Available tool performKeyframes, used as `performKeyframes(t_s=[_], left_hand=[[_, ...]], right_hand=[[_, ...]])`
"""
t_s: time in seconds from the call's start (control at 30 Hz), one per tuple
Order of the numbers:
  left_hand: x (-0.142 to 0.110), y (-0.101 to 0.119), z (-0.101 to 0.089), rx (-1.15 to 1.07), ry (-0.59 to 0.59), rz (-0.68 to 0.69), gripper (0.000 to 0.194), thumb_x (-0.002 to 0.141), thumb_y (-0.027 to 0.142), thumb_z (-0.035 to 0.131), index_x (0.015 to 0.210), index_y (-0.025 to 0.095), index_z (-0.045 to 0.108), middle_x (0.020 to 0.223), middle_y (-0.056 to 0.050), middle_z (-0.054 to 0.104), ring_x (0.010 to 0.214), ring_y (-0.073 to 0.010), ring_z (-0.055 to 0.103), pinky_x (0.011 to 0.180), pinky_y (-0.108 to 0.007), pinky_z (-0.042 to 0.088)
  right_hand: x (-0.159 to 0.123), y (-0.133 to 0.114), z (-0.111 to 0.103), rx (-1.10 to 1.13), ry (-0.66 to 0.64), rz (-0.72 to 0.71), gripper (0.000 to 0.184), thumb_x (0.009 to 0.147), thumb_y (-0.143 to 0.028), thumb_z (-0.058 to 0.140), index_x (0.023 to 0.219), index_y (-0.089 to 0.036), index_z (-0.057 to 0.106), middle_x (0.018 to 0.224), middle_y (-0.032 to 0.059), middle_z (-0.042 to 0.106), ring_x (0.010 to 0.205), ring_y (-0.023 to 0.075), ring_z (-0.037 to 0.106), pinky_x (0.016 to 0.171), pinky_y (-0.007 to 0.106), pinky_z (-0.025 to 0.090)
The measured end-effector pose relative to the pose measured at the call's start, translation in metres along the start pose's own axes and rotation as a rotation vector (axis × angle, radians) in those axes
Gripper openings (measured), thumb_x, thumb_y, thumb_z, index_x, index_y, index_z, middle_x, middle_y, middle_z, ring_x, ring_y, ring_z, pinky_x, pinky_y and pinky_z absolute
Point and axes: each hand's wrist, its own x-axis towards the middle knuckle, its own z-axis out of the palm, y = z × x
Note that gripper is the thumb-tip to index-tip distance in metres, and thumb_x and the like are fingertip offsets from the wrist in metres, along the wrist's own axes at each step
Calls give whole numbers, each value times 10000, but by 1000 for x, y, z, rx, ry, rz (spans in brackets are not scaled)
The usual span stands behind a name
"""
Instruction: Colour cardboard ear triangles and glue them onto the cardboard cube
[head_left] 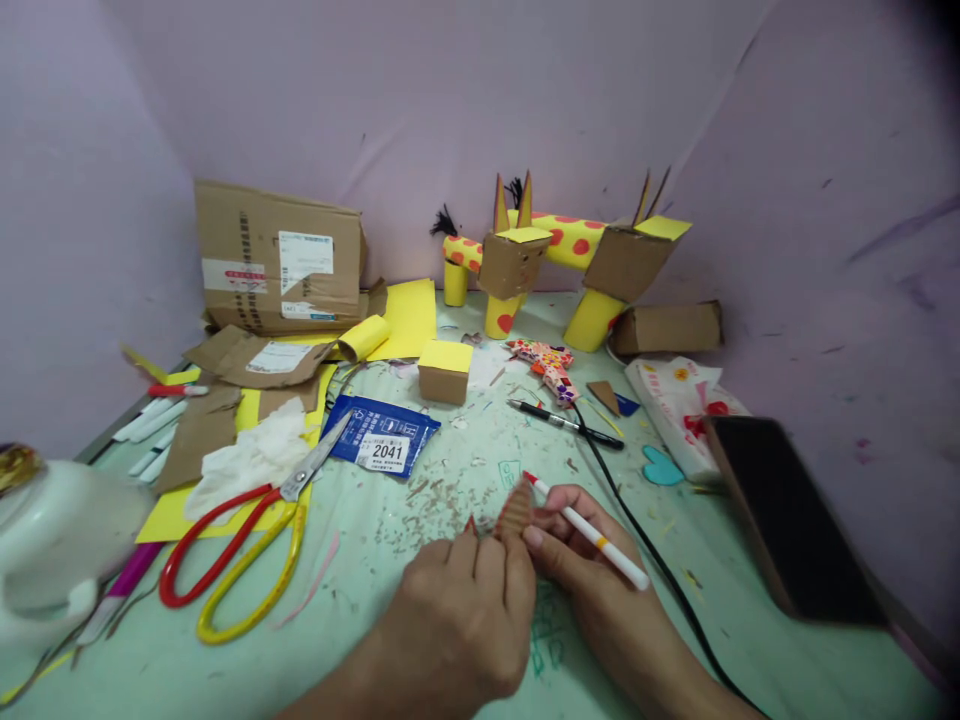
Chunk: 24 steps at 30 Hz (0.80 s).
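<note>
My left hand is closed around a small pointed piece of corrugated cardboard. Another reddish tip pokes up beside its knuckles. In my right hand is a white marker with an orange band, its red end at the upper edge of the cardboard piece. The right thumb is close to the cardboard; whether it touches is hard to tell. Brown scraps lie scattered on the table just beyond my hands. A small cardboard box with a yellow top stands farther back.
Red-and-yellow-handled scissors lie left, their blades on a blue packet. Two cardboard animals with spotted yellow bodies stand behind. A glue gun trails a black cable past my right hand. A phone lies right, a white teapot left.
</note>
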Motion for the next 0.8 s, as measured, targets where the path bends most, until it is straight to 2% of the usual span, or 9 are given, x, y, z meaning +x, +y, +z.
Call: performKeyframes(t_s=[0.07, 0.1, 0.17, 0.23, 0.27, 0.4, 0.5, 0.63, 0.8], left_hand=[[-2, -13, -3, -117, 48, -117, 219, 774, 120, 483, 905, 130, 658, 572, -17, 606, 480, -151, 530, 457, -286, 350], [-3, -22, -5, -185, 56, -239, 186, 784, 126, 493, 840, 163, 666, 538, 8, 586, 468, -129, 519, 472, -266, 352], [-5, -44, -6, -314, 104, -583, 156, 797, 198, 521, 808, 178, 676, 568, 17, 624, 471, -105, 523, 504, -231, 376], [-7, -65, -6, -491, 1, -981, 168, 761, 296, 550, 775, 186, 677, 549, 22, 612, 520, -130, 540, 529, -231, 387], [-7, -74, -6, -578, -52, -1109, 182, 742, 322, 560, 775, 186, 676, 595, 13, 632, 577, -147, 555, 552, -235, 394], [-8, -89, -3, -680, -110, -1118, 230, 748, 358, 525, 731, 173, 661, 686, -8, 657, 690, -180, 567, 621, -253, 409], [-7, -84, -2, -741, -154, -1058, 281, 770, 398, 492, 676, 171, 629, 655, 1, 626, 675, -174, 546, 624, -253, 402], [-6, -77, -4, -782, -191, -975, 358, 807, 469, 415, 665, 188, 585, 621, 15, 567, 630, -160, 496, 582, -251, 368], [-9, -74, -9, -767, -286, -852, 419, 837, 447, 313, 636, 203, 587, 678, -21, 619, 682, -196, 533, 627, -282, 378]], right_hand=[[2, -2, -6, -128, 55, -85, 281, 720, -275, 748, 845, -242, 498, 724, -30, 636, 673, 137, 592, 649, 251, 452], [4, -3, -10, -226, 88, -137, 267, 733, -275, 734, 857, -244, 499, 751, -25, 636, 682, 139, 590, 644, 249, 449], [8, -5, -18, -455, 133, -230, 230, 761, -276, 696, 875, -243, 500, 783, -14, 635, 691, 149, 590, 629, 253, 447], [13, -6, -24, -641, 125, -302, 199, 783, -278, 653, 896, -238, 495, 805, 1, 641, 706, 170, 609, 635, 274, 464], [16, -6, -27, -703, 112, -330, 188, 793, -276, 631, 910, -236, 489, 815, 8, 646, 720, 181, 622, 647, 288, 476], [22, -7, -30, -806, 87, -412, 152, 786, -248, 604, 898, -223, 504, 829, 31, 671, 771, 216, 658, 700, 338, 504], [23, -9, -29, -886, 128, -481, 148, 788, -204, 560, 929, -219, 517, 932, 68, 686, 855, 242, 664, 752, 377, 499], [24, -15, -35, -1016, 182, -564, 271, 766, -102, 468, 1011, -218, 479, 1043, 96, 669, 938, 244, 649, 809, 394, 475], [21, -31, -46, -1267, -27, -554, 412, 673, -1, 481, 1015, -224, 540, 900, 35, 685, 827, 214, 646, 752, 316, 464]])
